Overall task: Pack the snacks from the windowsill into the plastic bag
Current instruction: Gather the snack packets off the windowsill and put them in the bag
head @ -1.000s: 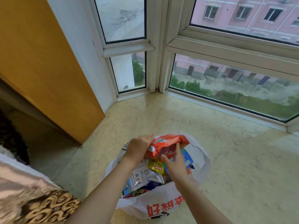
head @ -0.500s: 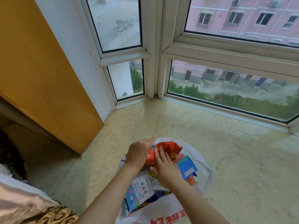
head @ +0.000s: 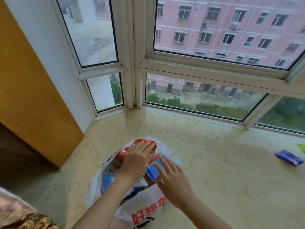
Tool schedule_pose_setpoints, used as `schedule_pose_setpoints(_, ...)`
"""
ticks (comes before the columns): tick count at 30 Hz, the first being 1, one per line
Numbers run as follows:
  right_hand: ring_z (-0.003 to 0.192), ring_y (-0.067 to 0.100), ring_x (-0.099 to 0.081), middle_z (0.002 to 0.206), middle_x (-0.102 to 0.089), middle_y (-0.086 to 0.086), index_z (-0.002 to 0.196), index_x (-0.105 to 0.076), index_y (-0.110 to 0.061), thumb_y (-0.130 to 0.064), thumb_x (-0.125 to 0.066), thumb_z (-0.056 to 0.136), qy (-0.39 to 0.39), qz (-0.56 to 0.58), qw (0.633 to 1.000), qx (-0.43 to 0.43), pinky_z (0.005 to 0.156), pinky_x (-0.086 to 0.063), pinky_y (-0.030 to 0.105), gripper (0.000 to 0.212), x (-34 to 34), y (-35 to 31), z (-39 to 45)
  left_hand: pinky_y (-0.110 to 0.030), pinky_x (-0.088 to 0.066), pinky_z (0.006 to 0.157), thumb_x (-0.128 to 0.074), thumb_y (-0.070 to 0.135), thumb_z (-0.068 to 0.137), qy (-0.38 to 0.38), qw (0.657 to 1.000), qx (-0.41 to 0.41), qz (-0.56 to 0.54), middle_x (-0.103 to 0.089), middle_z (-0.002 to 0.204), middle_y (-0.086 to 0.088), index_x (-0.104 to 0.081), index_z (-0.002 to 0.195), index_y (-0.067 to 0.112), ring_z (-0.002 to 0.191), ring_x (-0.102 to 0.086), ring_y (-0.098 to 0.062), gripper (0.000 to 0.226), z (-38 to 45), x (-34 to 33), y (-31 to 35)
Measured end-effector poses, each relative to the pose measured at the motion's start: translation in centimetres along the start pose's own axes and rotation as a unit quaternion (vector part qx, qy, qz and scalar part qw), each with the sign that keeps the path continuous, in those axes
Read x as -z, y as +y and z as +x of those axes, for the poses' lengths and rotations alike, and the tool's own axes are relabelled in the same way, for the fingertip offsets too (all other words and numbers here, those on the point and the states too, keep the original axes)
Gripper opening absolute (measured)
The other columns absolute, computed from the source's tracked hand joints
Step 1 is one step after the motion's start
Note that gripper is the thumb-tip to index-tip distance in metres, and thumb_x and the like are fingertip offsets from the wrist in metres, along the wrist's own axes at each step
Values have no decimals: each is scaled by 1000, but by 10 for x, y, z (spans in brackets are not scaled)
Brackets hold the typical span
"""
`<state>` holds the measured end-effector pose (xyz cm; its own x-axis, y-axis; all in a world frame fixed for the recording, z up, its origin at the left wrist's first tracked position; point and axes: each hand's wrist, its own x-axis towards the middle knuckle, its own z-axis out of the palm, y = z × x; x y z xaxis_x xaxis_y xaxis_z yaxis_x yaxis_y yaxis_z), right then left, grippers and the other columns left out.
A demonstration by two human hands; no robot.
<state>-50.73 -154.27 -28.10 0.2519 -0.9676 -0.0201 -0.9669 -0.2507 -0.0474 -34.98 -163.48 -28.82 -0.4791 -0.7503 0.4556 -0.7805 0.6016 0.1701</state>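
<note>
A white plastic bag point(head: 145, 210) with red print stands open on the beige windowsill point(head: 214, 171), holding several snack packets. My left hand point(head: 137, 160) lies flat, fingers straight, pressing down an orange-red packet point(head: 125, 152) at the bag's far side. My right hand point(head: 173, 180) has its fingers spread, fingertips touching a blue packet point(head: 152, 172) at the bag's right edge. Far right on the sill lies a purple-blue packet point(head: 288, 157), and beside it a green packet point(head: 301, 147) is cut off by the frame's edge.
White window frames point(head: 135, 63) close the sill at the back. An orange wooden panel point(head: 33, 96) stands at the left. Patterned fabric point(head: 21, 217) shows at the bottom left.
The orange-red packet has gone from held above the bag to pushed down inside it. My left hand now lies flat on it; my right hand has moved off to the blue packet.
</note>
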Motion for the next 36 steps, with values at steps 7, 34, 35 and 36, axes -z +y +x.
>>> schedule_pose_setpoints(7,116,24,-60,131,-60,6,132,-52,-20,-51,-34,88,51,11,994,-91,88,-53,35,56,41,48,-86,-37,-56,84,-79,19,75,-20,998,-51,-16,-69,113,-3,-66,118,16,104,-66,-23,45,10,23,85)
schedule_pose_setpoints(34,114,30,-61,131,-59,12,126,-59,-15,-52,-32,87,75,-11,914,-397,82,-55,41,59,49,327,-455,-38,-52,87,-78,38,72,-151,952,-262,-39,-61,128,-3,-57,129,18,116,-60,-25,64,35,-61,512)
schedule_pose_setpoints(35,114,29,-61,130,-59,12,126,-59,-16,-52,-32,87,68,-5,910,-408,82,-55,41,60,46,338,-456,-39,-51,89,-77,38,74,-159,950,-267,-40,-60,130,-3,-55,131,19,118,-58,-25,64,45,-71,519)
schedule_pose_setpoints(36,113,29,-61,130,-59,12,125,-60,-16,-52,-32,87,62,1,906,-418,82,-55,41,60,43,350,-456,-39,-50,91,-75,37,75,-167,947,-270,-42,-58,133,-3,-54,132,19,121,-57,-25,63,56,-81,525)
